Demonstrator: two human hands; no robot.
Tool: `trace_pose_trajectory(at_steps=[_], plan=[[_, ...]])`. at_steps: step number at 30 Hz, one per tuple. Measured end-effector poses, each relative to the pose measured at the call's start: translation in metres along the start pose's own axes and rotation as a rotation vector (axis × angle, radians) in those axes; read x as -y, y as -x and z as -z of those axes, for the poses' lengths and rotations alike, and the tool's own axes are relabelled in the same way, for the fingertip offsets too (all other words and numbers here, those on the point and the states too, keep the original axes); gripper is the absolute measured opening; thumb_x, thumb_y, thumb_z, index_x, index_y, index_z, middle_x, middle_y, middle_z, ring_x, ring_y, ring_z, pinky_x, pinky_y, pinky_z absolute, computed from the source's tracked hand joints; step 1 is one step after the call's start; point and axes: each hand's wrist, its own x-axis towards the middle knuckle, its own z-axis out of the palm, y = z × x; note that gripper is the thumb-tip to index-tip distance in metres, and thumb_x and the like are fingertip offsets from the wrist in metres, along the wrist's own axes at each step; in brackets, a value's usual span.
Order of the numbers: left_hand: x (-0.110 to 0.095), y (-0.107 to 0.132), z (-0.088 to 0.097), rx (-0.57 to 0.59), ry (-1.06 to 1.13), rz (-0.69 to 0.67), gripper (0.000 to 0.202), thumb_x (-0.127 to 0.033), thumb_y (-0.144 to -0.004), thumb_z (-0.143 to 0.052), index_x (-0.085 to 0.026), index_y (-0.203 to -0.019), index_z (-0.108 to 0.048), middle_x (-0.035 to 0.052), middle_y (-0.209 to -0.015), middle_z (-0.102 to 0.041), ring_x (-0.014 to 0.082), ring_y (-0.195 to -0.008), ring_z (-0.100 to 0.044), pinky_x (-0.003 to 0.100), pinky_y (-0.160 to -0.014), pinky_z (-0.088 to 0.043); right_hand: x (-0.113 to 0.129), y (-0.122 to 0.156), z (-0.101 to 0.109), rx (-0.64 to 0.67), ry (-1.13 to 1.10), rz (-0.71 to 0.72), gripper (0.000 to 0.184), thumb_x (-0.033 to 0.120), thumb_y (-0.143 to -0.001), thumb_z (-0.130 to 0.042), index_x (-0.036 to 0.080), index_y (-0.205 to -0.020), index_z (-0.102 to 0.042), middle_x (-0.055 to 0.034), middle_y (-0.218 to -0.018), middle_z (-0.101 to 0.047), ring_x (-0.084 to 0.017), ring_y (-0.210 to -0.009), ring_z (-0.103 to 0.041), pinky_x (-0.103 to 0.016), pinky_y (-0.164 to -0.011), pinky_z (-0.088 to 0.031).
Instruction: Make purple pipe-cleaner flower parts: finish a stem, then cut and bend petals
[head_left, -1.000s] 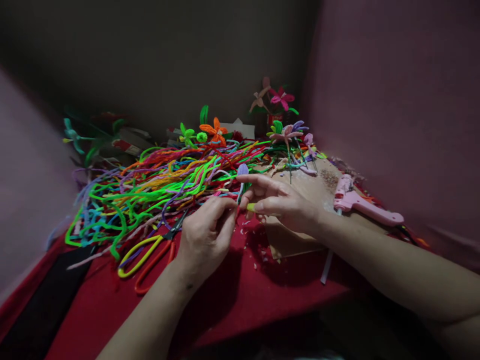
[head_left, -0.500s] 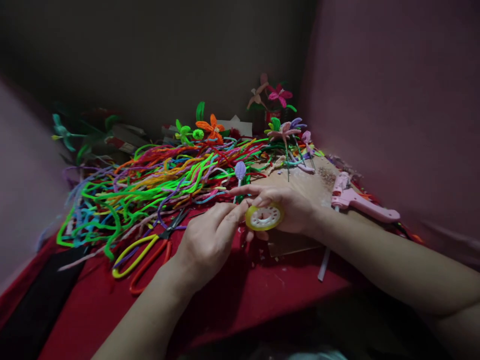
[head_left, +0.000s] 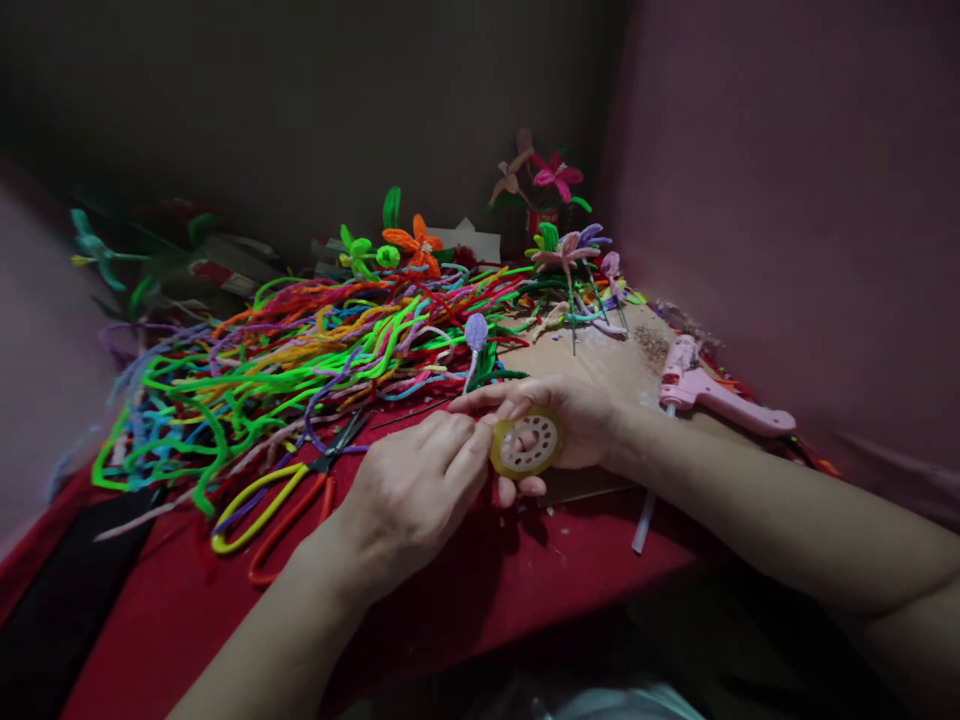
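My right hand (head_left: 577,425) is closed round a small roll of tape (head_left: 526,443) with a yellowish rim and a white hub. The same hand's fingers also hold a thin stem topped by a purple pipe-cleaner bud (head_left: 475,332), which stands upright. My left hand (head_left: 412,495) is closed in a pinch at the roll's left edge, its fingertips touching the tape. Both hands hover over a red cloth (head_left: 465,600) on the table.
A big heap of coloured pipe cleaners (head_left: 300,350) lies behind the hands. Scissors with yellow and red handles (head_left: 292,495) lie to the left. A pink glue gun (head_left: 705,385) rests on a brown board (head_left: 607,360). Finished pipe-cleaner flowers (head_left: 559,245) stand at the back by the walls.
The right hand has turned so the tape roll faces up and has come nearer with the purple bud. The left hand's pinch has shifted onto the roll's edge.
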Motion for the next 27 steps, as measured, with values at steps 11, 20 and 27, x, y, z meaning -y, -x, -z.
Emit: trace_pose_trajectory(at_steps=[11,20,27], plan=[[-0.010,-0.015,0.011,0.008,0.599,0.768,0.016,-0.017,-0.075,-0.051,-0.018,-0.061,-0.058,-0.0021,-0.055,-0.052,0.0088,-0.050,-0.046,0.021,-0.048,-0.037,-0.002,-0.001,-0.008,-0.147,0.291,0.160,0.058,0.019,-0.067,-0.048,0.017,-0.124,-0.038,0.0004,-0.063,-0.058,-0.014,-0.048,-0.055,-0.021,-0.040,-0.039],[-0.003,-0.013,-0.005,0.312,1.983,1.412,0.006,-0.020,-0.055,-0.050,-0.017,-0.051,-0.048,-0.0073,-0.038,-0.030,0.0027,-0.031,-0.012,0.017,-0.029,-0.016,-0.014,0.011,-0.021,-0.373,1.368,0.889,0.057,0.018,-0.075,-0.053,0.019,-0.130,-0.036,-0.0090,-0.104,-0.055,-0.021,-0.093,-0.052,-0.037,-0.086,-0.044],[0.001,-0.014,-0.007,0.234,1.417,1.321,0.022,-0.033,-0.070,-0.054,-0.018,-0.055,-0.048,-0.0068,-0.044,-0.034,0.0054,-0.037,-0.022,0.019,-0.036,-0.016,-0.001,0.021,-0.034,-0.527,1.366,1.052,0.044,0.015,-0.078,-0.049,0.020,-0.122,-0.042,-0.0092,-0.102,-0.053,-0.021,-0.095,-0.051,-0.037,-0.085,-0.044]])
